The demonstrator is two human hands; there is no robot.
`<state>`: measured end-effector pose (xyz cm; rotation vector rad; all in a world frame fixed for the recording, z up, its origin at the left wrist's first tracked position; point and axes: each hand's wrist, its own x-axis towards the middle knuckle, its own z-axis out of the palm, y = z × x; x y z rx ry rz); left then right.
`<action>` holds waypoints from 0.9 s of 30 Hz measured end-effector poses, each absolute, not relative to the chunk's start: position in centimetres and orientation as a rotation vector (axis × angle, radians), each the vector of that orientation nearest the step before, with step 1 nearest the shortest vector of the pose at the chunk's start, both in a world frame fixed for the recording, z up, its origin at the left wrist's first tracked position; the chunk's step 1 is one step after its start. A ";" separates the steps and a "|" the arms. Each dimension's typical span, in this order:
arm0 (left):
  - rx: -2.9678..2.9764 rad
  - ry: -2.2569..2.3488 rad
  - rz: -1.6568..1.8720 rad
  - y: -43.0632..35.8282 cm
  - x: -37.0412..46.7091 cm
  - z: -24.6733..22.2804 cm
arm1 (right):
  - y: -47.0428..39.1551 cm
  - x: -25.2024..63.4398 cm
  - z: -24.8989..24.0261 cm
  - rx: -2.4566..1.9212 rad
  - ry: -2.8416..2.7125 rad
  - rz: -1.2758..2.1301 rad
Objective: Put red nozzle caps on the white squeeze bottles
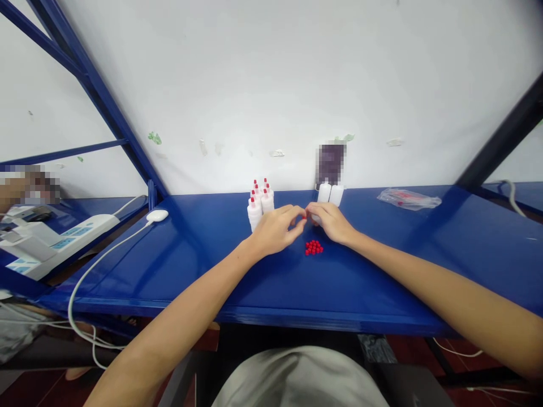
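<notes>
Our left hand pinches a red cap; our right hand curls round a half-hidden bottle. Loose caps lie just nearer us — toward the table's front edge.

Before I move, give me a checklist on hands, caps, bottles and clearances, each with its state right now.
1. Loose red caps in one pile, near both hands: ok.
2. Red-tipped bottles upright, grouped beside the left hand: ok.
3. Red tips on the two white bottles behind the right hand: not ok, none visible.
4. Left hand's grip secure: cannot tell; a bit of red shows at the fingertips, mostly hidden.
5. White cable clear of both hands: ok, off to the left.
6. Plastic bag clear of both hands: ok, off to the right.
</notes>
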<state>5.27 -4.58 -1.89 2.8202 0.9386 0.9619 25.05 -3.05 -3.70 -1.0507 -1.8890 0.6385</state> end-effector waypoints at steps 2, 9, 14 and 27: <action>2.730 0.951 1.110 -4.3 5.3 -2.0 | -3.4 24.8 -3.7 -1.012 -1.919 0.652; 2.651 0.823 1.074 -4.6 5.6 -2.2 | -4.4 24.3 -3.6 -0.931 -1.971 0.609; 2.623 0.819 1.023 -4.8 5.7 -2.4 | -4.9 24.3 -3.2 -0.921 -2.043 0.571; 2.705 0.823 0.879 -4.9 5.4 -2.0 | -5.4 24.1 -2.5 -0.932 -2.079 0.493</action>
